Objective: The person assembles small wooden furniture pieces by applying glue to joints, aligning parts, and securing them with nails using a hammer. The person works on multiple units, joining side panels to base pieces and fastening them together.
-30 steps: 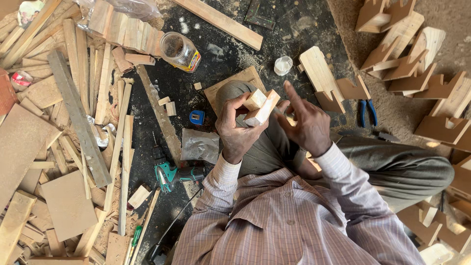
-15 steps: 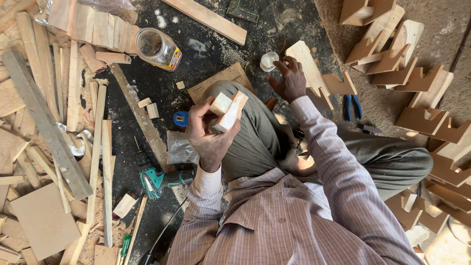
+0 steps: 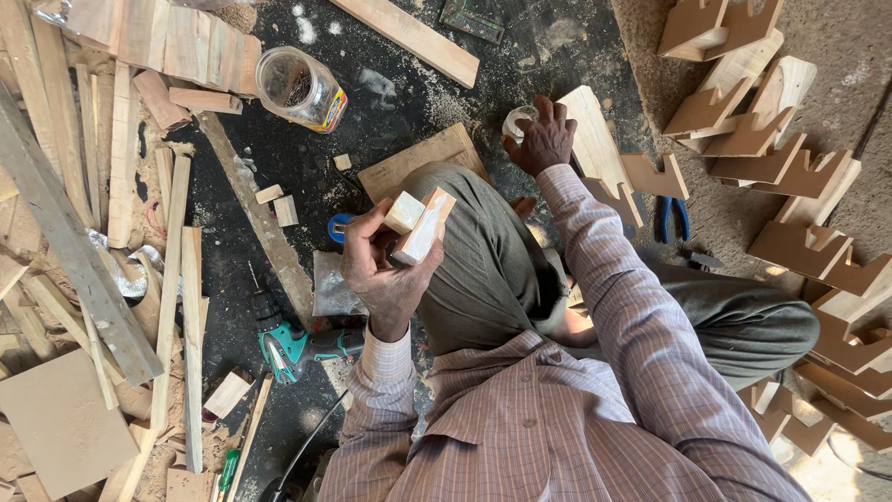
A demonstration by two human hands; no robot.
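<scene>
Clearly the left hand (image 3: 386, 274) is clamping light, stiff wooden blocks (image 3: 420, 221) by their sides; the right hand (image 3: 544, 139) is closing on a small white container (image 3: 517, 121) farther off.

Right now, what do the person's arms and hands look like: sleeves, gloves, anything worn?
Both hands are bare: no gloves, rings or watch visible on the left hand or right hand. Both arms wear long sleeves of a pale pinkish shirt with a fine checked pattern, with buttoned-style cuffs at the wrists.
</scene>
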